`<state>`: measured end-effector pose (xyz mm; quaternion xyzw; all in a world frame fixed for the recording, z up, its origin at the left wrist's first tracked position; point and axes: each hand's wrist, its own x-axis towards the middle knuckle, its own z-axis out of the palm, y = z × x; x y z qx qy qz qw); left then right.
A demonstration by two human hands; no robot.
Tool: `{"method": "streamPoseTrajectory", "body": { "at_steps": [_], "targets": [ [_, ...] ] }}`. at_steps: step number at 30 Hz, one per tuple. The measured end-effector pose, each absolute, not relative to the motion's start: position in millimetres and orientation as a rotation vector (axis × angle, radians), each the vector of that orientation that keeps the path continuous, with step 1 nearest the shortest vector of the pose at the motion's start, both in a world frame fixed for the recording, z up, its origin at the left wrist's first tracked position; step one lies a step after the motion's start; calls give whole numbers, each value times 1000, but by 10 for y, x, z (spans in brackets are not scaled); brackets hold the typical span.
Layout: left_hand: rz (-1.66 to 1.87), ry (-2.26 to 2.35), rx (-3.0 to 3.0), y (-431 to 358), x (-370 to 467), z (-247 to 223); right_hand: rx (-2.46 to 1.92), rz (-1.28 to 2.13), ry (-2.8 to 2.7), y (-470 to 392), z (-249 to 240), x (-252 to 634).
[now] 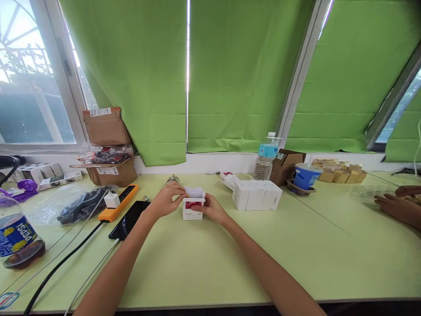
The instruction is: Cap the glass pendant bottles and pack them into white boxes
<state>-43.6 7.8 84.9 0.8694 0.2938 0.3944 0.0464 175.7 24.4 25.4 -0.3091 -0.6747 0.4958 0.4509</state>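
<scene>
A small white cardboard box (193, 215) with a red picture on its front stands on the table before me, its top flap raised. My right hand (214, 209) grips it from the right, the thumb lying across the front. At the upper left edge, the fingers of my left hand (168, 199) are pinched together on the box's flap. What lies inside the box is hidden. Just behind my left hand sits a small round metallic object (173, 178), partly covered. To the right stands a row of white boxes (257, 195), with another white and red box (228, 178) behind them.
On the left lie a black phone (129, 219), an orange power strip (119, 203), cables and a Pepsi bottle (19, 241). Brown cartons (112, 173) stand by the window. A water bottle (264, 160), blue cup (305, 176) and another person's hands (396, 204) are at right.
</scene>
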Motion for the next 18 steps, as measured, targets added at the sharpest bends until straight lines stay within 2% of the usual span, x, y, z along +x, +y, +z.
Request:
{"method": "streamPoseTrajectory", "body": {
  "at_steps": [18],
  "targets": [
    [1063, 895, 2742, -165, -325, 979, -769, 1151, -1801, 226, 281, 1812]
  ]
}}
